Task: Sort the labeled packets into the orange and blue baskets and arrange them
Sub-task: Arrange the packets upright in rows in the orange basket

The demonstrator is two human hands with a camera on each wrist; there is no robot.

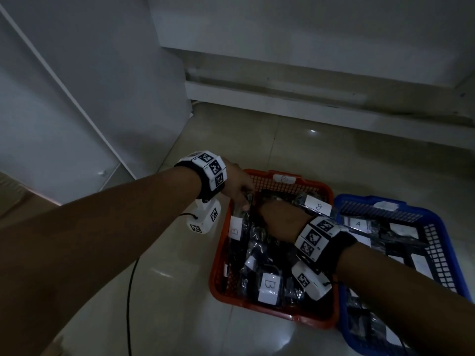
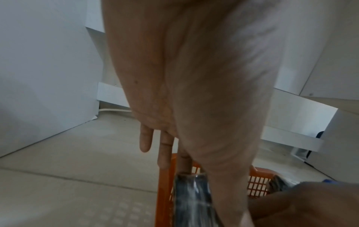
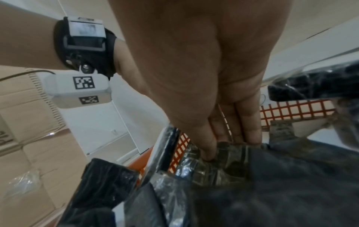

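Both hands work inside the orange basket (image 1: 267,310), which sits on the tiled floor (image 1: 167,291) touching the blue basket (image 1: 447,273). The left hand (image 1: 237,186) holds straight fingers (image 2: 165,152) against an upright packet (image 1: 243,227) at the basket's left wall. The right hand (image 3: 204,76) presses straight, closed fingers (image 3: 250,130) down onto a clear-wrapped packet (image 3: 223,162). Packets labeled B (image 1: 268,287) fill the orange basket; one labeled A (image 1: 358,223) lies in the blue.
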